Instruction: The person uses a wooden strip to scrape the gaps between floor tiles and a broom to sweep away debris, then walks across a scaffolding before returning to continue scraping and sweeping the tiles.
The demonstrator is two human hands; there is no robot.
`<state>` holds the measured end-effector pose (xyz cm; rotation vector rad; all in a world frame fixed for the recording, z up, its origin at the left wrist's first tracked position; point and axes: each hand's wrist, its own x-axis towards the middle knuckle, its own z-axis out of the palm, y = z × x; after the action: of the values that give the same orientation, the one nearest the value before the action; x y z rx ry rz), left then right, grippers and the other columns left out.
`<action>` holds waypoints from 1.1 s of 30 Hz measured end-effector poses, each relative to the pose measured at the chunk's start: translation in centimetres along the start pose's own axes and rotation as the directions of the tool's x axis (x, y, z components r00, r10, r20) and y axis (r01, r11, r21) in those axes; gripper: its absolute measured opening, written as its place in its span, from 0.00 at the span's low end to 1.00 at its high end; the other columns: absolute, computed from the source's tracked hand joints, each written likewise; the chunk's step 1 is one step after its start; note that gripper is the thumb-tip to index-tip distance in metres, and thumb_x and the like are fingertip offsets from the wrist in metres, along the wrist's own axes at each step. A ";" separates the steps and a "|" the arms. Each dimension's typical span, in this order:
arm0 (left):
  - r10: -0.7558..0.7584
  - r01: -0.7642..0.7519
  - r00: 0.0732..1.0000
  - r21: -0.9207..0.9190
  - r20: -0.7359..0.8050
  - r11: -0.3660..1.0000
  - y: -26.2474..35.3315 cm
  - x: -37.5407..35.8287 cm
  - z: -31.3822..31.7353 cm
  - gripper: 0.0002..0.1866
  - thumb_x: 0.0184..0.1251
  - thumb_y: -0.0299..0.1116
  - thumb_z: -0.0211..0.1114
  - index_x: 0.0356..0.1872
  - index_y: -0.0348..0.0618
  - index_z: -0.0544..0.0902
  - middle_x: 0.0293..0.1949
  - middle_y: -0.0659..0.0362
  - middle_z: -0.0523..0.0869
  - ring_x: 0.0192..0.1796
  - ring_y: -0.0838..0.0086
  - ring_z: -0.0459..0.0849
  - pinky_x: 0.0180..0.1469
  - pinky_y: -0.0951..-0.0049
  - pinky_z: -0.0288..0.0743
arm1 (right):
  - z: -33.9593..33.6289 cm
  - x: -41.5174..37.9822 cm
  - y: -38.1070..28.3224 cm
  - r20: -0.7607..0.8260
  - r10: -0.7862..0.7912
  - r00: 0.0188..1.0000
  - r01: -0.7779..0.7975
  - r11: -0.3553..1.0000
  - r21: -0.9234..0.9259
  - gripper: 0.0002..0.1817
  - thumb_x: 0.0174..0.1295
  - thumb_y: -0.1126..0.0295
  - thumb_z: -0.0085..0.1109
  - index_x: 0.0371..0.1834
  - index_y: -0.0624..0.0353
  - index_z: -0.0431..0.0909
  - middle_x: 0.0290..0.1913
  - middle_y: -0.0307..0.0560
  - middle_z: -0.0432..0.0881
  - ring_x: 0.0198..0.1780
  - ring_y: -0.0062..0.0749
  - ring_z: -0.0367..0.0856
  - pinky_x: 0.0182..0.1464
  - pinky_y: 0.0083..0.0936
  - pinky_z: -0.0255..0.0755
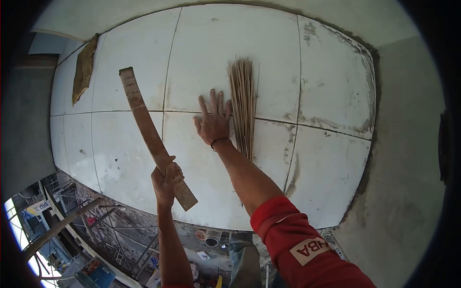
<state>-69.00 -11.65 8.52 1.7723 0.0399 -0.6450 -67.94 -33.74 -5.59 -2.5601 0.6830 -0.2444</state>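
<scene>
A long, narrow wooden plank (142, 114) slants over the white tiles, its lower end toward me. My left hand (167, 180) is closed around it near that lower end, thumb across the face. On the white tiled surface (230, 29), my right hand (214, 126) lies palm down with fingers spread, holding nothing. Right beside it is a stick broom (243, 96), a bundle of thin brown twigs fanning out at the far end. My right forearm covers part of its near end.
A torn brown piece of board or cardboard (84, 71) lies at the far left of the tiles. Bare plastered walls (403, 125) border the surface. Past the near edge, the ground lies lower, with scaffold poles (62, 228) and a round bucket-like container (212, 240).
</scene>
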 end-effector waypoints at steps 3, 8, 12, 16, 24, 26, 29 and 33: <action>-0.078 0.077 0.997 0.050 0.029 0.996 0.4 -5.5 2.2 0.18 0.85 0.34 0.64 0.62 0.28 0.84 0.34 0.58 0.87 0.34 0.75 0.86 0.38 0.70 0.85 | -0.5 -0.3 0.1 0.013 0.014 1.000 -0.015 0.998 0.059 0.41 0.78 0.50 0.58 0.92 0.48 0.60 0.94 0.63 0.42 0.94 0.63 0.37 0.90 0.67 0.33; -0.088 0.069 0.989 0.157 0.116 0.985 3.4 -10.4 3.8 0.18 0.84 0.36 0.65 0.60 0.28 0.84 0.34 0.57 0.88 0.32 0.73 0.87 0.36 0.68 0.84 | -6.2 -0.1 2.7 0.261 -0.046 0.964 0.032 0.998 0.058 0.43 0.75 0.59 0.61 0.93 0.48 0.57 0.94 0.66 0.42 0.93 0.65 0.40 0.90 0.68 0.35; -0.174 0.069 0.929 0.308 0.328 0.949 8.5 -13.7 4.9 0.19 0.83 0.37 0.66 0.58 0.27 0.85 0.32 0.59 0.88 0.31 0.75 0.87 0.36 0.69 0.84 | -22.7 -4.5 4.1 -0.134 -0.222 0.966 0.257 0.891 0.373 0.54 0.63 0.86 0.63 0.93 0.39 0.56 0.92 0.64 0.46 0.92 0.59 0.50 0.90 0.66 0.45; -0.352 0.069 0.756 0.468 0.551 0.881 14.3 -16.7 6.8 0.18 0.83 0.37 0.66 0.58 0.30 0.86 0.34 0.58 0.90 0.34 0.74 0.89 0.40 0.67 0.85 | -34.0 -16.1 8.7 0.023 -0.358 0.933 0.357 0.934 0.024 0.49 0.63 0.78 0.70 0.86 0.21 0.67 0.90 0.49 0.58 0.92 0.48 0.53 0.90 0.73 0.42; -0.741 -0.795 -0.061 0.416 0.669 0.441 17.0 -13.9 19.4 0.21 0.79 0.47 0.71 0.56 0.38 0.90 0.42 0.48 0.96 0.43 0.53 0.94 0.49 0.55 0.84 | -41.3 -38.7 18.8 0.217 0.056 0.975 -0.059 0.998 0.008 0.31 0.53 0.60 0.82 0.62 0.46 0.81 0.58 0.44 0.81 0.66 0.43 0.83 0.77 0.54 0.68; -0.728 -0.928 -0.001 0.270 0.685 0.256 19.2 -15.2 25.3 0.21 0.76 0.48 0.76 0.58 0.44 0.90 0.40 0.49 0.94 0.47 0.54 0.94 0.53 0.51 0.85 | -40.1 -45.1 19.4 0.259 0.186 0.948 -0.216 0.972 0.095 0.31 0.53 0.62 0.80 0.62 0.53 0.80 0.49 0.48 0.84 0.56 0.47 0.88 0.66 0.45 0.80; -0.048 -0.977 0.200 0.202 0.979 0.064 17.4 -13.6 30.3 0.33 0.68 0.41 0.81 0.73 0.48 0.81 0.69 0.52 0.84 0.74 0.49 0.79 0.78 0.51 0.73 | -40.8 -50.8 18.1 0.122 0.358 0.926 -0.374 0.916 0.148 0.33 0.55 0.65 0.77 0.66 0.57 0.79 0.46 0.51 0.86 0.49 0.52 0.91 0.55 0.44 0.86; 0.347 -0.657 0.754 0.625 0.558 0.422 9.1 -7.6 30.9 0.58 0.56 0.44 0.90 0.86 0.48 0.65 0.82 0.41 0.69 0.84 0.43 0.66 0.83 0.41 0.65 | -43.0 -53.3 19.7 0.057 0.660 0.749 -0.655 0.725 0.214 0.40 0.59 0.73 0.69 0.81 0.60 0.73 0.60 0.61 0.89 0.59 0.61 0.90 0.61 0.51 0.85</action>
<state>-84.59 -40.09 15.01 2.3181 -1.2142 -0.5213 -134.35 -38.84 19.62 -1.9453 1.4356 -0.0958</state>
